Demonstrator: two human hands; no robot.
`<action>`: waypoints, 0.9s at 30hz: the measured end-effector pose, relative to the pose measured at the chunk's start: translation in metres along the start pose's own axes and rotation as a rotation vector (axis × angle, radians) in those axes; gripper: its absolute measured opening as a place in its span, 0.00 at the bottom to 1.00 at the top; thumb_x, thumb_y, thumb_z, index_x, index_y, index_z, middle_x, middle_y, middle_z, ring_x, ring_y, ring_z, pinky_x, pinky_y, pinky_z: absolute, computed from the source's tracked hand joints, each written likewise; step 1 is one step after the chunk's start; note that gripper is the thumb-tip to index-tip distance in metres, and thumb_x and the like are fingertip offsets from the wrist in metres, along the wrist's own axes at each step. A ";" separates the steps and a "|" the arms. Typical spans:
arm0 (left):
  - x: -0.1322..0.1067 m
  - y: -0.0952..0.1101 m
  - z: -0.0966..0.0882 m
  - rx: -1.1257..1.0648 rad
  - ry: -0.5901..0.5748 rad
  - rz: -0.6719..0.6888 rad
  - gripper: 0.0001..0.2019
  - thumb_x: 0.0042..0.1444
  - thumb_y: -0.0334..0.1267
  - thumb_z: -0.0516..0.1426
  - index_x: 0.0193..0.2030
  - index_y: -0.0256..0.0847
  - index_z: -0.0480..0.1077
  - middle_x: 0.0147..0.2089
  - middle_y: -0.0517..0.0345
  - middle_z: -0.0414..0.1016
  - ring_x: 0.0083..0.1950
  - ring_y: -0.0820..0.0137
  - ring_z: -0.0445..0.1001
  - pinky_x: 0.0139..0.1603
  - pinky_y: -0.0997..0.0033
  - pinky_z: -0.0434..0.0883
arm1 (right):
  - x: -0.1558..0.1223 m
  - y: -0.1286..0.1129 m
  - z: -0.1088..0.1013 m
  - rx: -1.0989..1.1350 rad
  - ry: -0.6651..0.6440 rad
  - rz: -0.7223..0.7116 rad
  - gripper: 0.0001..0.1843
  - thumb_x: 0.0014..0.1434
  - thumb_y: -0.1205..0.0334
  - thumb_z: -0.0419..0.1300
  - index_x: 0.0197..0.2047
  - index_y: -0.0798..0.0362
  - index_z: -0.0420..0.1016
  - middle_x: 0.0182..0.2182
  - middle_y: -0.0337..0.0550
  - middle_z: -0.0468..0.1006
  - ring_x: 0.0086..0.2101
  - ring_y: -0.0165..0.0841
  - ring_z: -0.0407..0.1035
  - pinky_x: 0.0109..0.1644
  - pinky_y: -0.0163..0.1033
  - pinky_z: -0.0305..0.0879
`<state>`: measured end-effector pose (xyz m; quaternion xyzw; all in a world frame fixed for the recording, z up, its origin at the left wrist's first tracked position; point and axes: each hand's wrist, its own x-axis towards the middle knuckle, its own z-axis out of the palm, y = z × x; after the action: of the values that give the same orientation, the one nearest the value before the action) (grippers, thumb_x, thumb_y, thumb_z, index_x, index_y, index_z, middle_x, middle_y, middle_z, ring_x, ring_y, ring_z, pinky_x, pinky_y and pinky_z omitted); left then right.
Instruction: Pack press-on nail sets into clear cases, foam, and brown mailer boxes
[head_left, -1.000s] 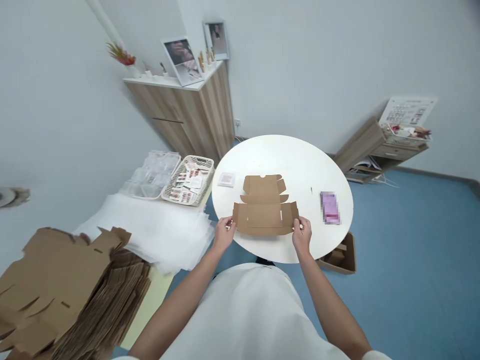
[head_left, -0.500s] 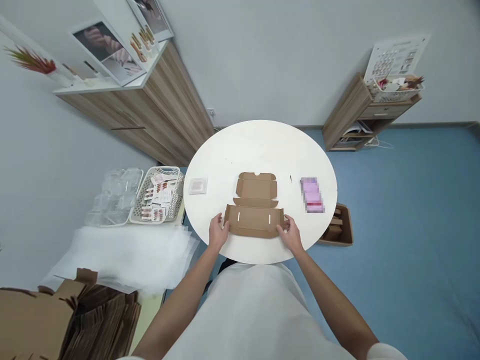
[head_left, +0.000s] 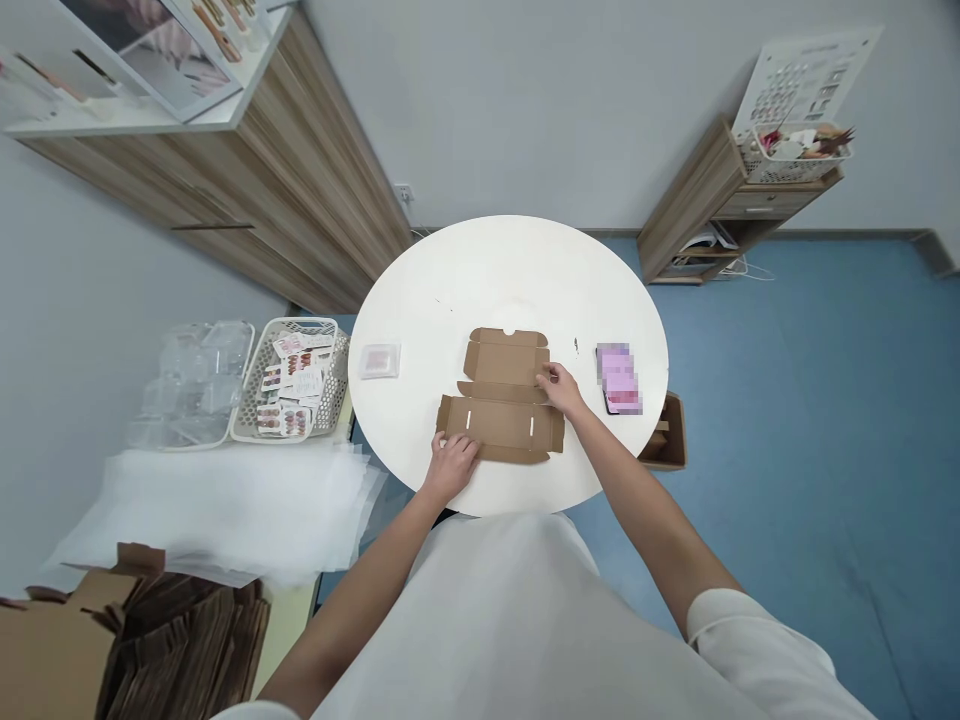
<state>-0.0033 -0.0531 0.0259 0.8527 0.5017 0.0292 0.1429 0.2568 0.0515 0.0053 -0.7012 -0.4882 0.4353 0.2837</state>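
Taking the round white surface [head_left: 510, 255] as a dial with 12 at its far edge, a brown carton blank [head_left: 500, 424] is lying from the centre toward 6, its slotted panel sitting nearest the person and its notched panel pointing to 12. The left hand [head_left: 452, 467] is resting on the blank's near edge around 7, its fingers spreading over the cardboard. The right hand [head_left: 561, 388] is reaching in from 4, its fingers curling at the right end of the middle flap; whether they are pinching it, I cannot tell.

Things are looking early: the creases and slots are showing, and the end strips are perhaps tilting up slightly, but no full wall is standing and the panels are lying spread out. Raised walls and a closed lid are both lacking so far.

A clear case [head_left: 380, 361] is sitting at 9, and a purple-pink item [head_left: 619, 379], blurred into blocks, is lying at 3. Beyond the surface at 9, a white basket [head_left: 339, 390] is holding printed cards [head_left: 296, 382]; a poster [head_left: 806, 80] is standing at 2. Both cards and poster are carrying print too small for reading, and no brand is showing legibly.
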 end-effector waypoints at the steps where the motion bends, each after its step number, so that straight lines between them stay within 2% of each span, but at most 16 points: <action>1: 0.001 -0.001 0.003 0.004 0.005 0.000 0.15 0.52 0.31 0.50 0.47 0.45 0.65 0.38 0.53 0.72 0.45 0.63 0.67 0.55 0.51 0.46 | 0.005 0.001 0.002 0.009 -0.008 0.012 0.22 0.50 0.55 0.54 0.50 0.50 0.63 0.49 0.45 0.68 0.45 0.35 0.64 0.48 0.43 0.61; 4: 0.001 -0.005 0.008 0.024 0.010 0.017 0.16 0.53 0.26 0.46 0.45 0.45 0.66 0.33 0.56 0.71 0.38 0.67 0.69 0.55 0.51 0.46 | 0.018 0.002 0.006 -0.005 -0.004 0.026 0.21 0.49 0.60 0.55 0.48 0.51 0.65 0.48 0.44 0.70 0.46 0.34 0.64 0.50 0.43 0.61; 9: 0.002 -0.007 0.009 0.076 -0.014 0.069 0.22 0.50 0.19 0.42 0.45 0.44 0.66 0.32 0.57 0.70 0.35 0.70 0.68 0.56 0.53 0.47 | 0.026 0.003 0.013 -0.048 0.043 0.043 0.16 0.49 0.66 0.53 0.44 0.51 0.69 0.43 0.42 0.73 0.42 0.33 0.67 0.48 0.43 0.63; 11: 0.005 -0.006 0.007 0.074 -0.027 0.080 0.23 0.51 0.20 0.42 0.48 0.45 0.64 0.34 0.56 0.71 0.37 0.70 0.69 0.55 0.54 0.48 | 0.026 0.003 0.015 -0.047 0.056 0.030 0.16 0.49 0.67 0.53 0.43 0.51 0.70 0.42 0.41 0.73 0.41 0.32 0.68 0.48 0.43 0.63; 14: 0.012 -0.004 0.001 0.067 -0.027 0.055 0.25 0.51 0.23 0.44 0.55 0.47 0.59 0.45 0.52 0.69 0.47 0.66 0.67 0.55 0.56 0.49 | 0.024 0.003 0.015 -0.026 0.031 0.001 0.17 0.50 0.67 0.53 0.44 0.51 0.70 0.43 0.42 0.73 0.39 0.31 0.68 0.47 0.42 0.64; 17: 0.021 -0.003 -0.007 0.085 -0.026 -0.038 0.30 0.49 0.33 0.52 0.60 0.43 0.52 0.58 0.45 0.59 0.58 0.58 0.57 0.57 0.54 0.48 | 0.018 -0.002 0.012 -0.028 -0.012 -0.015 0.17 0.50 0.67 0.53 0.45 0.52 0.70 0.43 0.42 0.73 0.37 0.30 0.69 0.46 0.41 0.65; 22: 0.037 -0.007 -0.016 0.138 -0.104 -0.105 0.54 0.34 0.49 0.62 0.65 0.36 0.37 0.66 0.43 0.40 0.65 0.51 0.36 0.59 0.49 0.41 | 0.003 -0.014 0.007 -0.091 -0.074 -0.046 0.17 0.51 0.67 0.53 0.45 0.52 0.70 0.42 0.42 0.74 0.37 0.30 0.69 0.46 0.40 0.64; 25: 0.044 -0.011 -0.017 0.151 -0.181 -0.081 0.59 0.29 0.54 0.62 0.65 0.35 0.35 0.67 0.44 0.37 0.66 0.50 0.27 0.60 0.47 0.37 | -0.004 -0.017 0.006 -0.084 -0.138 -0.010 0.18 0.53 0.67 0.51 0.48 0.53 0.68 0.44 0.44 0.73 0.34 0.29 0.70 0.45 0.39 0.65; 27: 0.047 -0.013 -0.016 0.140 -0.205 -0.068 0.60 0.28 0.55 0.62 0.65 0.34 0.36 0.66 0.43 0.39 0.66 0.50 0.25 0.60 0.46 0.35 | -0.008 -0.017 0.005 -0.102 -0.174 -0.003 0.19 0.54 0.66 0.50 0.50 0.53 0.67 0.46 0.44 0.71 0.36 0.29 0.70 0.46 0.39 0.64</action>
<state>0.0058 -0.0025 0.0334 0.8416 0.5138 -0.0979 0.1343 0.2435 0.0498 0.0193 -0.6736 -0.5335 0.4686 0.2051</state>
